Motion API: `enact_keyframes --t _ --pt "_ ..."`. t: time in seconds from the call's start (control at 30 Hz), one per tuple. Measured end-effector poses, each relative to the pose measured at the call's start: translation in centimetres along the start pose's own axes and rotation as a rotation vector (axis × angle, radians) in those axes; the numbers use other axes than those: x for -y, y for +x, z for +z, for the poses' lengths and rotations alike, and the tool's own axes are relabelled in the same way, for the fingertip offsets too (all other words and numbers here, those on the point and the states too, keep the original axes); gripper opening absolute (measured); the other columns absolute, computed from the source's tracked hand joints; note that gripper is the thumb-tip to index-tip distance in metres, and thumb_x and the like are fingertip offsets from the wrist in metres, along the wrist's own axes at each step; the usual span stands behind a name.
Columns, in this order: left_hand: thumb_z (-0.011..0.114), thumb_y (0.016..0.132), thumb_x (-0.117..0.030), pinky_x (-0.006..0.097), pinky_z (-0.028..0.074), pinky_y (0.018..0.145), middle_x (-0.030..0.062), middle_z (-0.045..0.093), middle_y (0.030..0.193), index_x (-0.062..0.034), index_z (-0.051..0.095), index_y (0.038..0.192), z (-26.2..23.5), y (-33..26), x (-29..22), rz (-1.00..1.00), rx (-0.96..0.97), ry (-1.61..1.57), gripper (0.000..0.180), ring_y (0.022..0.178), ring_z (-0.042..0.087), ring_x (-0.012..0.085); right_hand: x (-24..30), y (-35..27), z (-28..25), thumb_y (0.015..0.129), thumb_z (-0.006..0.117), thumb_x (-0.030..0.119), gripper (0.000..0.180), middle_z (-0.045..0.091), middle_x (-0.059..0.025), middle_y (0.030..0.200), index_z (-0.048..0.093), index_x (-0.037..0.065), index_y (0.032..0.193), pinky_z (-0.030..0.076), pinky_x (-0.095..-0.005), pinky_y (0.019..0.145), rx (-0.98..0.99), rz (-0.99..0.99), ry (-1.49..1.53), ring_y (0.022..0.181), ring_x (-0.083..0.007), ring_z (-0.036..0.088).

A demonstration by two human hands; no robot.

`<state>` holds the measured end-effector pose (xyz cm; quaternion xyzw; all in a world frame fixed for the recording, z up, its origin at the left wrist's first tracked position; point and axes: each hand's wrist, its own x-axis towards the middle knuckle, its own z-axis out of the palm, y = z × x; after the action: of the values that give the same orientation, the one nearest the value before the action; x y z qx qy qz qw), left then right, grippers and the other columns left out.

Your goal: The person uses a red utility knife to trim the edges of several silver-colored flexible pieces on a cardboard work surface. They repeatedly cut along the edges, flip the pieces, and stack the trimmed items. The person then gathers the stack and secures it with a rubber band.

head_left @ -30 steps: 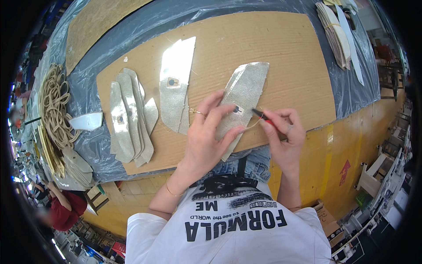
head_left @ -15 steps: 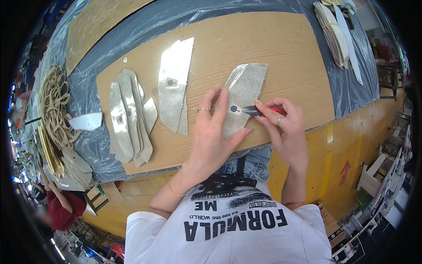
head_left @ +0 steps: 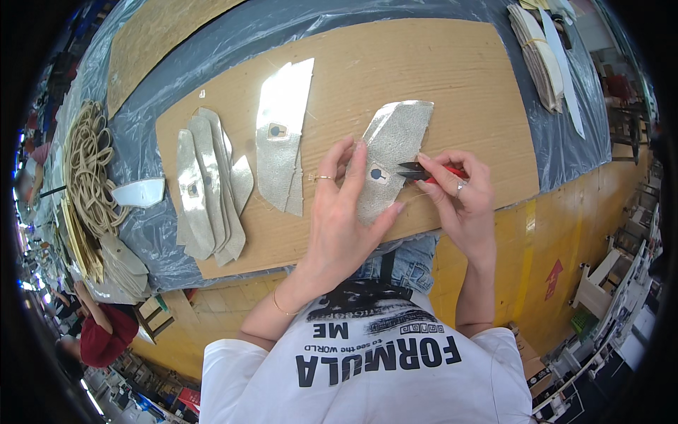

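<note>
A metallic, pebble-textured panel lies on the cardboard sheet in front of me, with a small keyhole-shaped opening framed by stitching. My left hand rests spread on its left edge, fingers stretched out and thumb near the bottom, holding nothing. At the panel's right edge my right hand is closed round a pair of red-handled snips. The dark tips point left over the panel, slightly parted, just right of the opening. Fingers cover most of the red handles.
Under the work is a brown cardboard sheet on a plastic-covered table. To the left lie another pair of panels and a fanned stack of panels. Beyond are coiled cords and a white piece; banded pieces lie far right.
The snips have drawn back a little to the right, from the keyhole opening toward the panel's edge, and their tips now show parted. My left hand stays on the panel.
</note>
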<state>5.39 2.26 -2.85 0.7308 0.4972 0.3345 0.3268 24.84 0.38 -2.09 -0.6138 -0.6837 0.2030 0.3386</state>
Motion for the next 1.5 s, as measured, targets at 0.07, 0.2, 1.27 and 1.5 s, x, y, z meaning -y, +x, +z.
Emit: enact_keyframes --t 0.07,0.2,1.27,1.5 --pt "0.087 0.071 -0.011 0.042 0.045 0.104 0.0211 0.042 0.141 0.0044 0.049 0.141 0.1 -0.1 0.0 0.006 -0.015 -0.004 0.081 0.126 0.051 0.035 -0.1 0.0 -0.1 0.078 0.078 0.004 0.034 0.065 -0.0042 0.101 0.077 0.013 0.111 0.043 -0.0319 0.084 0.013 -0.015 -0.02 0.096 -0.0194 0.056" --pt "0.085 0.071 -0.009 0.041 0.046 0.104 0.0203 0.042 0.141 0.0021 0.052 0.139 0.2 -0.2 -0.2 0.015 -0.035 0.001 0.076 0.125 0.051 0.0328 -0.3 -0.1 -0.3 0.08 0.076 0.001 0.032 0.063 -0.0065 0.107 0.076 0.01 0.111 0.046 -0.0322 0.085 0.094 -0.061 -0.038 0.097 -0.0217 0.056" --pt "0.072 0.088 -0.004 0.027 0.051 0.072 0.0116 0.071 0.102 -0.0017 0.073 0.091 -6.1 1.1 1.7 -0.069 -0.482 0.1 0.004 0.085 0.067 0.0172 0.6 -2.0 1.6 0.08 0.079 0.038 0.056 0.058 -0.0041 0.086 0.067 0.01 0.127 0.035 -0.0352 0.084 -0.168 0.081 0.157 0.08 -0.0229 0.053" --pt "0.081 0.078 -0.014 0.04 0.051 0.088 0.0164 0.059 0.125 -0.0042 0.068 0.113 -2.2 0.1 0.2 0.082 0.014 0.108 0.038 0.112 0.059 0.0336 0.4 -2.3 0.5 0.087 0.074 0.023 0.042 0.061 -0.0051 0.098 0.068 0.013 0.127 0.04 -0.0345 0.079 -0.029 0.059 -0.082 0.08 -0.0209 0.055"
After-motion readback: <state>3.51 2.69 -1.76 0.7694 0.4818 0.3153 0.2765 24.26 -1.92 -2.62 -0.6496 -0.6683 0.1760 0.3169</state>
